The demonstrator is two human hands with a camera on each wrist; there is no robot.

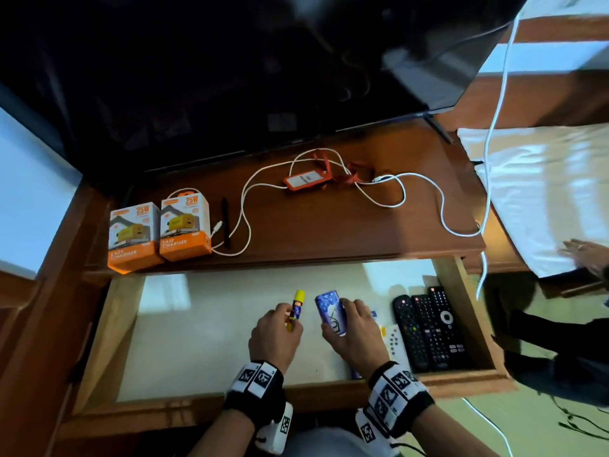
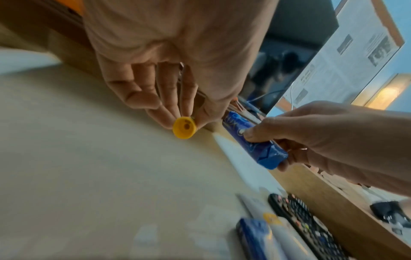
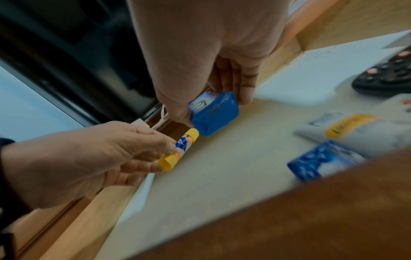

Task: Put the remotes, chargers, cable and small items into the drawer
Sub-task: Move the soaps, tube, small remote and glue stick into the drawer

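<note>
Both hands hover over the open drawer (image 1: 468, 291). My left hand (image 1: 275, 334) pinches a small yellow-capped glue stick (image 1: 296, 308) (image 2: 184, 129) (image 3: 179, 149). Just to its right, my right hand (image 1: 352, 331) grips a blue wrapped soap bar (image 1: 330, 311) (image 2: 253, 140) (image 3: 214, 113). Three black remotes (image 1: 431, 328) lie side by side at the drawer's right end, with a white remote (image 1: 395, 341) beside them. On the desktop stand two orange charger boxes (image 1: 158, 232), a black pen (image 1: 225, 222), a white cable (image 1: 329, 189) and an orange card holder (image 1: 303, 180).
A dark TV screen (image 1: 230, 77) stands at the back of the wooden desk (image 1: 362, 232). A second blue pack (image 3: 322, 161) and a white tube (image 3: 355, 130) lie in the drawer near its front. Another person's hand (image 1: 586, 255) rests on white bedding at the right.
</note>
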